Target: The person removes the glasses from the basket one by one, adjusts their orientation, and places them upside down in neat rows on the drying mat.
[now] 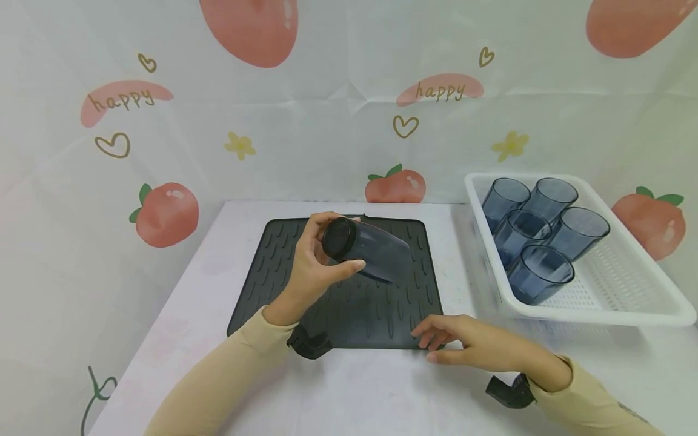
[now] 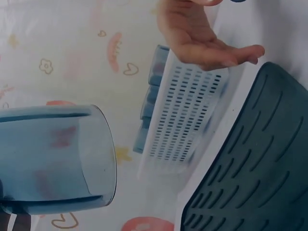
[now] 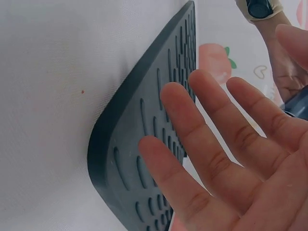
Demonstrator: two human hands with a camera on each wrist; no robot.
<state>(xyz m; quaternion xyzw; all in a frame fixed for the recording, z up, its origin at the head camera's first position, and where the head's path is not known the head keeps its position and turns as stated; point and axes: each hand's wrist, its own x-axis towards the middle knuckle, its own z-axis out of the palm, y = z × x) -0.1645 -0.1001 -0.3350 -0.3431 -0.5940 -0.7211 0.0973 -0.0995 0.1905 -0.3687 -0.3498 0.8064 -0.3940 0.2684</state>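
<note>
A blue-tinted clear cup [image 1: 382, 251] is gripped by my left hand [image 1: 311, 260] above a dark ridged drying mat [image 1: 376, 315]. It lies tilted on its side, its dark base toward the palm and its mouth pointing right and slightly down. In the left wrist view the cup [image 2: 53, 159] shows its open rim, and the holding fingers are mostly out of frame. My right hand [image 1: 463, 342] hovers by the mat's front right corner with fingers loosely spread and nothing in them. The right wrist view shows that palm [image 3: 260, 192] bare beside the mat [image 3: 125, 130].
On the right stands a white perforated basket [image 1: 616, 315] with several matching cups [image 1: 545, 266] upright, grouped at its left side. A white cloth [image 1: 371, 387] covers the table, and a printed backdrop [image 1: 327, 121] hangs behind. Dark wrist cameras [image 1: 308, 342] are strapped under both wrists.
</note>
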